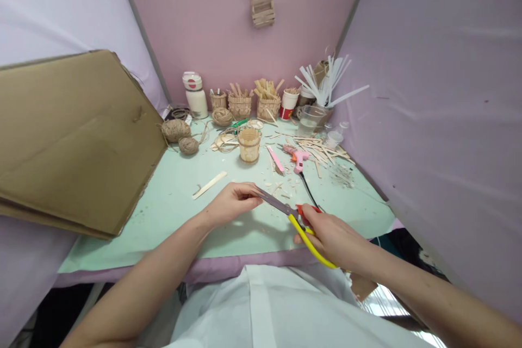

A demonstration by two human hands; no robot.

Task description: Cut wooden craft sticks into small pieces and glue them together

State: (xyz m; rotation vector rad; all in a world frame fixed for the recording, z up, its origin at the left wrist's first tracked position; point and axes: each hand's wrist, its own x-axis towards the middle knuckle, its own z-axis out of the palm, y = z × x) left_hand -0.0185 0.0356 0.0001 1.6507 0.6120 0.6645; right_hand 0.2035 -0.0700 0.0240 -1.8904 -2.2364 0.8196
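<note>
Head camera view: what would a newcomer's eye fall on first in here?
Probably the scissors with their red and yellow handles, held in the right hand near the table's front edge, the blade tips reaching the left hand. Next might come the big brown cardboard on the left, then the white strips fanning out at the back right. The small wooden bucket stands beyond the hands, near the middle.
</note>
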